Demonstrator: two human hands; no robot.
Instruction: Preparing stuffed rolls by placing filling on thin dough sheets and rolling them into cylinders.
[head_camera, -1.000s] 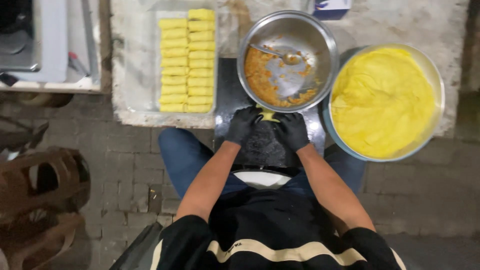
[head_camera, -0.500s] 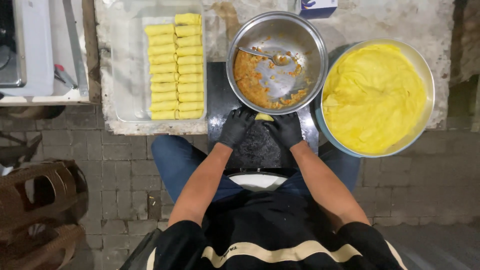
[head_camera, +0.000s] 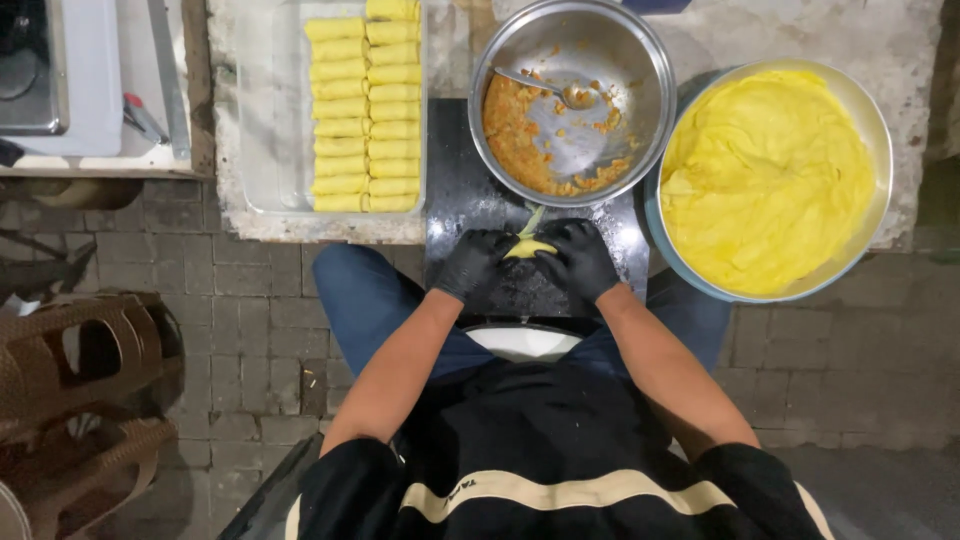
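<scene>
Yellow thin wrapper (head_camera: 528, 247), in the middle of the frame, looks soft and easy to tear, so the black-gloved left hand (head_camera: 476, 262) and right hand (head_camera: 582, 260), both curled closed on it, pinch its two ends.

The floor (head_camera: 260, 330) is paved with grey rectangular bricks, laid in rows and darkened in places. A pale stone bench (head_camera: 900, 30) with a rough, chipped edge is seen along the top. At the lower left, brown woven plastic chairs (head_camera: 70, 400) are stacked. A white appliance (head_camera: 80, 80) is set at the upper left. The light is dim and even.
</scene>
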